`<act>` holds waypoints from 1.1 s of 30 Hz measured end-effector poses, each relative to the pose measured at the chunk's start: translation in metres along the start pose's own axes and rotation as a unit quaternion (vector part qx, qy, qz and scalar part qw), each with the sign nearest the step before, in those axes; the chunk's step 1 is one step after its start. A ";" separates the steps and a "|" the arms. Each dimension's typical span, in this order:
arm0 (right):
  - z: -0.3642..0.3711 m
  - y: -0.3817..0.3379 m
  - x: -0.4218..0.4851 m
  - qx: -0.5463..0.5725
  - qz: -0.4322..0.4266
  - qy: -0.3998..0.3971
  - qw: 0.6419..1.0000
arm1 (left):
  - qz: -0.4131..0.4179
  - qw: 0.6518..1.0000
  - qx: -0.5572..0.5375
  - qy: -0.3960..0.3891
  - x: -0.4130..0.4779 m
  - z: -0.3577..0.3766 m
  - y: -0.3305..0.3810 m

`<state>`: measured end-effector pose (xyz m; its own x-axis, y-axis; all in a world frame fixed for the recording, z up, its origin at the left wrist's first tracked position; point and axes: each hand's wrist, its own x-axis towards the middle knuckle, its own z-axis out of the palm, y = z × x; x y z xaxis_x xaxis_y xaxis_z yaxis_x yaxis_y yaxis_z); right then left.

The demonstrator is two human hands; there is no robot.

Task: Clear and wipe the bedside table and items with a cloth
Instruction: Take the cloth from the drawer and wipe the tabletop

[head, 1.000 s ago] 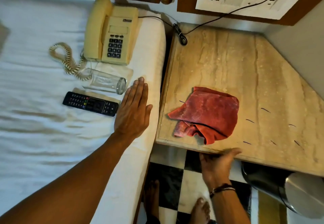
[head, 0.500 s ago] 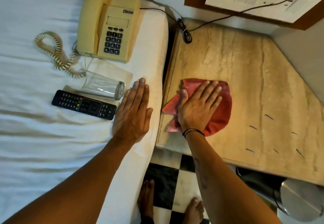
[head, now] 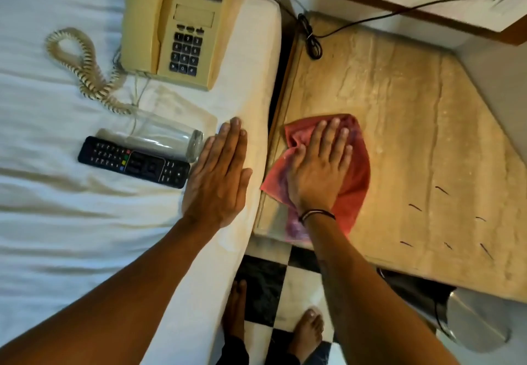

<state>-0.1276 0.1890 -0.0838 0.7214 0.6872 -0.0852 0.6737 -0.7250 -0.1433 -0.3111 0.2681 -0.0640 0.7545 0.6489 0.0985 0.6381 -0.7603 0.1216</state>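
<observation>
Item 1, bedside table (head: 399,136): marble-look top, occupying the 3 o'clock half of the view, bare except for the cloth and a black cable (head: 312,42) lying at its 11 o'clock corner. Small dark marks are showing near its 5 o'clock edge.

Item 2, cloth (head: 350,193): red, crumpled, lying on the table at its 8 o'clock corner, one fold hanging over the front edge.

Item 3, right hand (head: 319,173): lying flat and open on the cloth, fingers spread and pointing to 12 o'clock, pressing rather than gripping.

Item 4, left hand (head: 218,176): open, palm down, resting on the bed (head: 71,236) edge, holding nothing.

Item 5, cleared items, all lying on the bed at 9 to 11 o'clock of the table: telephone (head: 176,25), glass (head: 168,139) on its side, remote (head: 134,162) touching the glass.

Step in hand, as judged: the table is looking cleared, and the wiping of its top is beginning at the near-left corner.

Next move, as judged: the hand is needing to carry the cloth under steady pressure toward 1 and 3 o'clock, covering the unwiped stretch and the dark marks while steering round the cable. The items are apparently waiting to be wiped.
</observation>
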 end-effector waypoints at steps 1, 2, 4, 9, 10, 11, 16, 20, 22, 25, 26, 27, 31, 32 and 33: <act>0.003 -0.006 -0.015 0.000 -0.035 -0.004 0.999 | 0.000 1.000 -0.007 -0.006 0.003 -0.003 0.001; 0.004 -0.003 -0.037 -0.006 -0.088 -0.021 0.996 | 0.000 1.000 -0.009 -0.012 0.004 -0.008 0.003; -0.006 0.023 -0.079 -0.029 -0.173 -0.061 0.983 | -0.004 1.000 -0.016 -0.025 0.007 -0.017 0.003; -0.009 0.051 -0.033 -0.068 -0.225 -0.073 0.969 | -0.008 1.000 0.001 -0.012 0.000 -0.005 0.003; -0.004 0.033 -0.012 -0.055 -0.198 -0.054 0.977 | -0.008 1.000 0.008 -0.007 -0.002 -0.001 0.002; -0.002 0.013 0.005 -0.037 -0.155 -0.032 0.987 | -0.008 1.000 0.010 -0.002 -0.002 0.001 0.001; -0.006 -0.016 -0.044 0.009 -0.093 -0.039 0.995 | -0.010 1.000 -0.009 -0.024 0.005 -0.014 0.004; -0.015 0.040 -0.102 -0.039 -0.258 -0.116 0.958 | -0.011 1.000 -0.010 -0.024 0.001 -0.010 0.006; -0.019 0.055 -0.037 -0.051 -0.305 -0.117 0.944 | -0.007 1.000 -0.009 -0.005 0.003 -0.001 0.002; -0.025 0.024 0.080 -0.031 -0.173 -0.067 0.982 | -0.012 0.999 -0.028 0.020 0.001 0.013 -0.004; -0.026 0.008 0.104 -0.014 -0.104 -0.048 0.993 | -0.006 1.000 -0.021 0.022 -0.001 0.015 -0.004; -0.024 -0.008 0.114 -0.001 -0.061 -0.030 0.998 | -0.004 1.000 -0.014 0.024 -0.001 0.016 -0.003; -0.012 -0.022 0.030 0.019 -0.150 -0.032 0.988 | -0.014 1.000 -0.013 0.015 -0.002 0.011 0.001; -0.009 -0.016 -0.008 0.020 -0.183 -0.039 0.982 | -0.013 1.000 -0.010 0.012 -0.002 0.011 0.000; -0.008 -0.007 -0.040 0.017 -0.205 -0.047 0.978 | -0.010 1.000 -0.014 0.012 0.001 0.011 0.000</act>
<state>-0.1603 0.1660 -0.0716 0.3734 0.9218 -0.1037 0.8959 -0.3874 -0.2176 -0.3087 0.2687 -0.0752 0.7371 0.6652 0.1191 0.6487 -0.7459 0.1508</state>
